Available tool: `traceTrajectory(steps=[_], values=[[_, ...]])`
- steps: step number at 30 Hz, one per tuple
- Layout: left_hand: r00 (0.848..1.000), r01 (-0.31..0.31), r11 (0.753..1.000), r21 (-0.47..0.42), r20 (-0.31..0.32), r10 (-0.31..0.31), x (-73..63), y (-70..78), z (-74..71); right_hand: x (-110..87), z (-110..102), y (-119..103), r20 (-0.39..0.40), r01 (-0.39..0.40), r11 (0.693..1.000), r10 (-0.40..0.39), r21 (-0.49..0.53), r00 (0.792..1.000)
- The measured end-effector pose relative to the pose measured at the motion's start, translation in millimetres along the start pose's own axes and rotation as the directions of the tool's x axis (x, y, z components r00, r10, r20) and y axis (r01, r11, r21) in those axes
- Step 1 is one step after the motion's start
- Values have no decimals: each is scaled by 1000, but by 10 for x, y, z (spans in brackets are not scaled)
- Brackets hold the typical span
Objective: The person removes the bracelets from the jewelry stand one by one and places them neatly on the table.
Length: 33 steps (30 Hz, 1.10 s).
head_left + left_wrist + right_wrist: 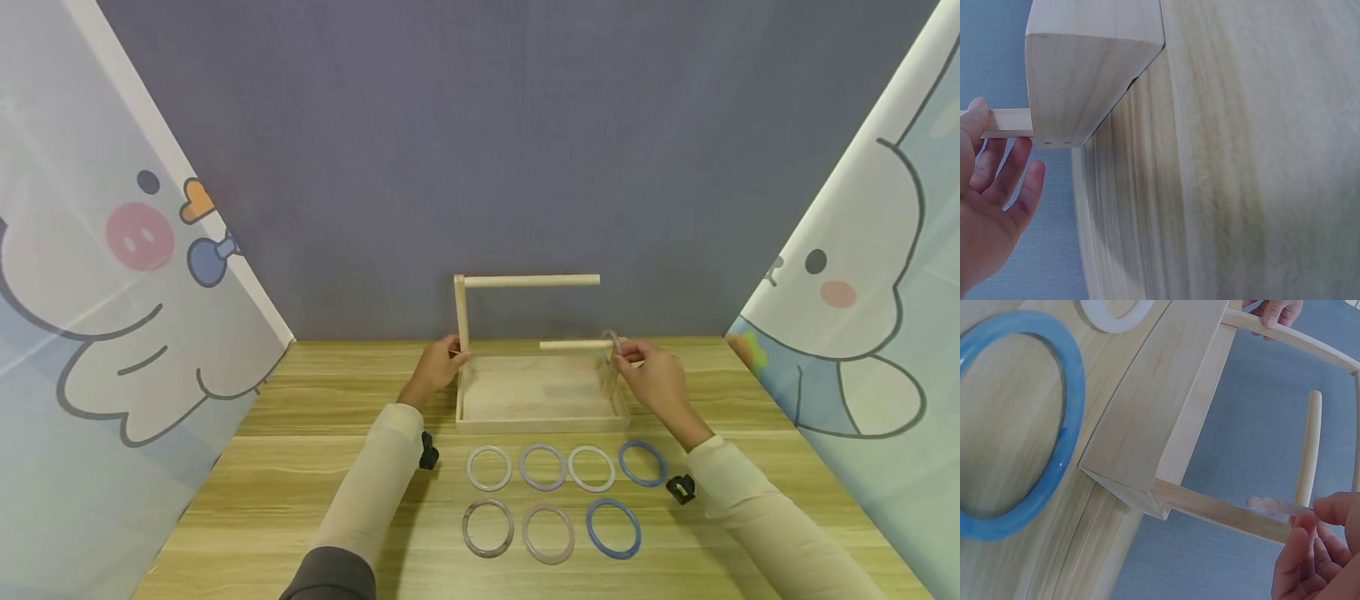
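A wooden stand (542, 427) has a shallow tray base, a tall left post (461, 315) with a long upper rod (532, 282), and a short right post with a lower rod (573, 344). My left hand (437, 364) grips the tall post low down; in the left wrist view, thumb and fingers lie on either side of the post (1011, 119). Between thumb and fingertips, my right hand (654, 377) pinches a pale translucent bangle (1266, 505). That bangle stands on edge by the short post, overlapping the lower rod's post end.
Several bangles lie flat in two rows before the stand, among them a blue bangle (614, 553), a white bangle (592, 487) and a grey-brown bangle (487, 552). The wood-grain table (322, 450) meets a grey backdrop (375, 208) behind, with cartoon-printed panels (90, 250) at both sides.
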<state>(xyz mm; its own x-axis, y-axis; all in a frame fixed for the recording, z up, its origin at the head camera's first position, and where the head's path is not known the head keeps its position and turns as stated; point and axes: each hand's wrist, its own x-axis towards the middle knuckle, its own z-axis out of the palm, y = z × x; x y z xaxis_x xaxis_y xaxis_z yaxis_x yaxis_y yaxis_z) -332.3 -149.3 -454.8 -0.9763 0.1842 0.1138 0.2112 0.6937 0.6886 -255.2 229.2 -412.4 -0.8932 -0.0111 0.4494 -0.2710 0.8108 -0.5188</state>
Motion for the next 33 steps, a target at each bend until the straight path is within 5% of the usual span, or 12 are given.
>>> traceTrajectory(steps=[33], values=[[1000, -4, 1000, 24, -10, 4, 11, -47, 18, -3, 124, -158, -11, 31, 997, -31, 75, 999]])
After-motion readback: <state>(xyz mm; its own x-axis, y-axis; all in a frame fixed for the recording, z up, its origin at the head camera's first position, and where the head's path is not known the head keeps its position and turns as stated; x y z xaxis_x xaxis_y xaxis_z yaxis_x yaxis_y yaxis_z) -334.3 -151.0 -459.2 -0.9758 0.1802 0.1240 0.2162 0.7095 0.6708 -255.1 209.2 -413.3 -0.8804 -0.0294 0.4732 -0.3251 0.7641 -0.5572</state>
